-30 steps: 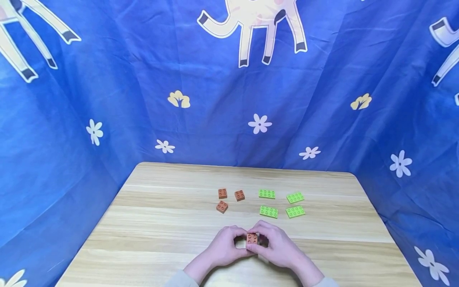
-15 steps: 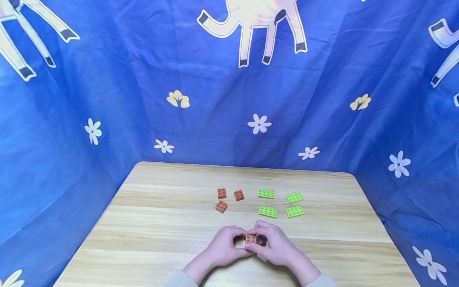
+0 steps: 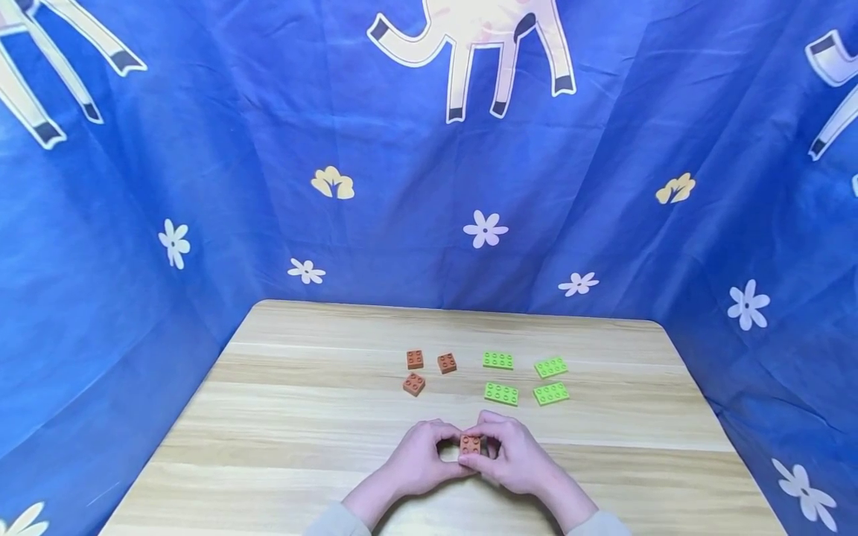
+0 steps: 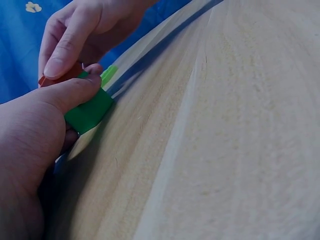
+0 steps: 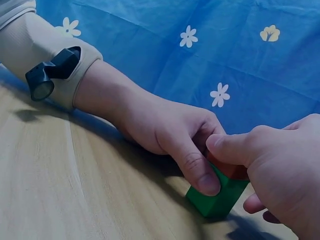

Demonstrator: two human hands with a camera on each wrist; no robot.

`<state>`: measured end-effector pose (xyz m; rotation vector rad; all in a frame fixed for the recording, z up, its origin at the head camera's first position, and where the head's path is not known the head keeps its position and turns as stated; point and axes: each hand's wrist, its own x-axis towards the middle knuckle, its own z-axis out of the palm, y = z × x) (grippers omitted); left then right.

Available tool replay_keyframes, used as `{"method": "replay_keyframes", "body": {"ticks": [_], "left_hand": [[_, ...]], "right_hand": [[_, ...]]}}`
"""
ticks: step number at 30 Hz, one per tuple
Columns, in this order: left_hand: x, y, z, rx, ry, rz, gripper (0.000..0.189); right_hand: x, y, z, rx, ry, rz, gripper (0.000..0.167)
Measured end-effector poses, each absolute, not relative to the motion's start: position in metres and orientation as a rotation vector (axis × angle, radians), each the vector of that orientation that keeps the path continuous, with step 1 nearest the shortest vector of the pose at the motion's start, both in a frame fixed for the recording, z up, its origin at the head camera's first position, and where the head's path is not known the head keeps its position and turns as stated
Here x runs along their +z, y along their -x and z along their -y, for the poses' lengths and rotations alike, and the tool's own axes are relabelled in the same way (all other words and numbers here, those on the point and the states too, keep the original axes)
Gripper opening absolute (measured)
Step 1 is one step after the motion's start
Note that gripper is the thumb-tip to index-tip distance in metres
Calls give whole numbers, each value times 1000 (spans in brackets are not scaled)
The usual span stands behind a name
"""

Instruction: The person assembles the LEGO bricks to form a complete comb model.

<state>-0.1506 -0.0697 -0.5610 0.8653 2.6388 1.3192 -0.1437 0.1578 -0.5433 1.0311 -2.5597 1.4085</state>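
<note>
At the table's near side, both hands hold a small stack between them. Its top is a reddish-brown building brick (image 3: 471,444) with studs facing up. Beneath that sits a green block (image 4: 92,112), hidden from above but plain in both wrist views. My left hand (image 3: 424,455) grips the green block, its thumb flat along one side. With thumb and fingers, my right hand (image 3: 516,452) pinches the brown brick at the top. In the right wrist view the green block (image 5: 227,197) stands low, close over the wood, and the brown brick (image 5: 227,168) shows partly behind the right thumb.
Three loose brown bricks (image 3: 414,384) lie beyond the hands, left of centre. Several lime-green eight-stud bricks (image 3: 501,394) lie to their right. The wooden table (image 3: 302,417) has a blue printed curtain (image 3: 402,223) behind it and along both sides.
</note>
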Motion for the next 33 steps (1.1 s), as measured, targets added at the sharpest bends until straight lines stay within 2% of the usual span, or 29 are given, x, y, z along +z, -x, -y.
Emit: {"method": "replay_keyframes", "body": {"ticks": [12, 33], "left_hand": [[-559, 151, 69, 1323, -818, -2634, 38], [-559, 150, 69, 1338, -811, -2623, 36]], "right_hand": [[-538, 153, -157, 1254, -1179, 2490, 20], [-540, 149, -157, 1288, -1151, 2492, 26]]}}
